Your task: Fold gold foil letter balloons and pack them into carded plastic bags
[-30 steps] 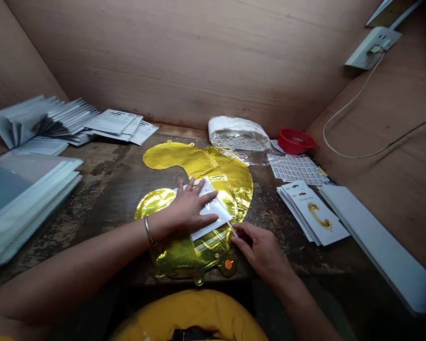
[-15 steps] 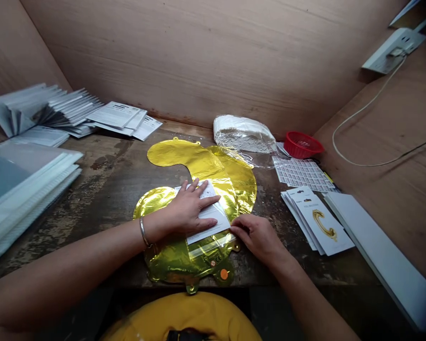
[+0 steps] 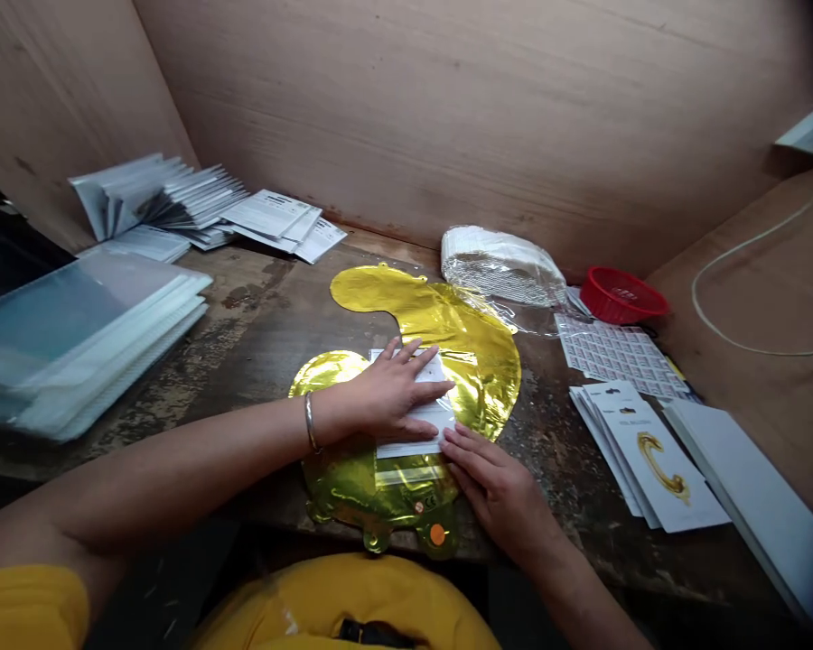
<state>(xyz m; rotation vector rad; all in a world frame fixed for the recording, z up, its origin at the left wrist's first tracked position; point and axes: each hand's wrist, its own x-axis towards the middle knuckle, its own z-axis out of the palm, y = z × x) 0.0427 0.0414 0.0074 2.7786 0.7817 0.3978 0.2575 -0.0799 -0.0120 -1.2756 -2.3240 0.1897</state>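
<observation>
A flat gold foil balloon [image 3: 447, 334] lies on the worn wooden table [image 3: 244, 343]. On top of it rests a white printed card [image 3: 426, 411]. My left hand [image 3: 386, 397] lies flat on the card with its fingers spread, pressing it down. My right hand [image 3: 494, 483] rests at the card's lower right corner, fingers stretched out on the foil beside a clear plastic strip [image 3: 406, 471]. An orange dot [image 3: 437, 534] marks the balloon's near edge.
Stacks of clear bags [image 3: 81, 334] lie at the left, leaflets [image 3: 196, 203] at the back left. A plastic-wrapped bundle [image 3: 501, 262], a red basket [image 3: 621, 295], a sticker sheet [image 3: 613, 350] and cards printed with a gold letter [image 3: 657, 460] sit at the right. A white cable [image 3: 738, 298] runs across the right wall.
My right hand has moved in from the balloon's near right edge to the card's corner and flattened out. The thin white stick it held a second ago has gone from view.
</observation>
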